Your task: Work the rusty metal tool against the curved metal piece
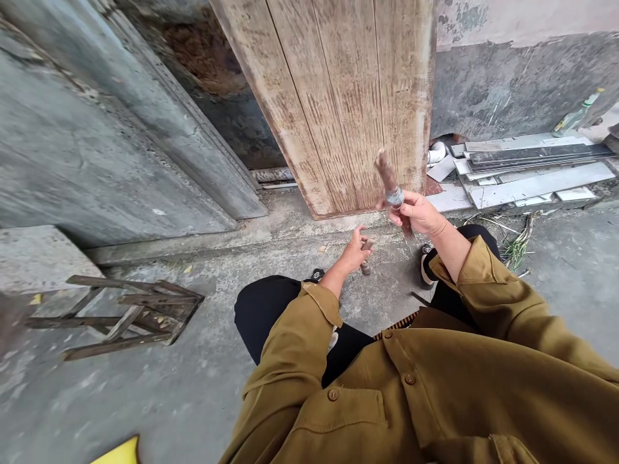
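My right hand is closed around a brown, stick-like piece with silvery wire wound about its middle. Slightly blurred, the piece points up and away, its lower end showing below my fingers. To the left and lower, my left hand has its fingers curved and apart. Just beside its fingertips is a short brown object, partly covered by the hand; I cannot tell whether they touch. Behind both hands, a worn wooden plank panel leans against the wall.
A small wooden stool lies on its side at left. Stacked pale and dark strips lie along the right wall, with a glass bottle by them. Green stalks lie on the concrete floor. Something yellow shows at the bottom edge.
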`<action>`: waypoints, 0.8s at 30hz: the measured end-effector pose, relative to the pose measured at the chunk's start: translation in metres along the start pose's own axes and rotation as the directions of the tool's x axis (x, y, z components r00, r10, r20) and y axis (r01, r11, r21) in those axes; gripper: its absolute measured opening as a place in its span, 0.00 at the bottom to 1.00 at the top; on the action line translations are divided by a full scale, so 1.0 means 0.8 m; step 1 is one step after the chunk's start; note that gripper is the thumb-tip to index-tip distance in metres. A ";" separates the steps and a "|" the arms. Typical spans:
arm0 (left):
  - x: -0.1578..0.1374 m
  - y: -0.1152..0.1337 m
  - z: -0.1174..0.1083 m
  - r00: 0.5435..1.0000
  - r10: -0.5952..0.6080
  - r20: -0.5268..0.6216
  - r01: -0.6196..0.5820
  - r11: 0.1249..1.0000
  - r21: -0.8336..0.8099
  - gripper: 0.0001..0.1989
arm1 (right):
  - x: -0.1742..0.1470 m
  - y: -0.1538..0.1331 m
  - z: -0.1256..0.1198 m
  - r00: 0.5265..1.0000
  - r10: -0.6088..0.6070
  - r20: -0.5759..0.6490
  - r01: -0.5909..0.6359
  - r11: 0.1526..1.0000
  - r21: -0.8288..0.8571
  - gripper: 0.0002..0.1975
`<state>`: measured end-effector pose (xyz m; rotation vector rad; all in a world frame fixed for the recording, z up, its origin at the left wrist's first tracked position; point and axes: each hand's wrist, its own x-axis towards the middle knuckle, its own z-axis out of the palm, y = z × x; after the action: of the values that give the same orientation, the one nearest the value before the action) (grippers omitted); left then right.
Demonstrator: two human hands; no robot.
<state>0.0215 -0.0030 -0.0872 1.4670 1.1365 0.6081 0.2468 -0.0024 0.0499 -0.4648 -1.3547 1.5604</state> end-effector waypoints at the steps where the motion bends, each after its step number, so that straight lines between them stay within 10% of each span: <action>1: 0.001 0.000 -0.005 1.000 -0.012 0.004 0.012 0.998 -0.069 0.38 | 0.001 -0.002 -0.003 0.998 -0.012 -0.063 0.013 1.000 0.017 0.22; 13: -0.013 0.037 -0.068 0.994 0.046 -0.097 -0.050 0.998 -0.032 0.18 | 0.002 -0.004 -0.052 0.752 -0.062 -0.657 0.023 0.997 -0.069 0.19; 20: -0.043 0.074 -0.089 0.928 0.263 0.265 -0.299 0.948 0.108 0.07 | 0.002 -0.001 -0.071 0.644 -0.051 -0.763 0.046 0.999 -0.028 0.14; 24: -0.052 0.063 -0.080 0.863 0.166 0.477 -0.310 0.919 0.242 0.15 | 0.002 -0.005 -0.070 0.679 -0.095 -0.728 0.051 0.995 -0.082 0.17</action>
<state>-0.0349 -0.0065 -0.0149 1.9235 0.7051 0.2329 0.2922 0.0283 0.0369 -0.9442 -0.7621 1.0671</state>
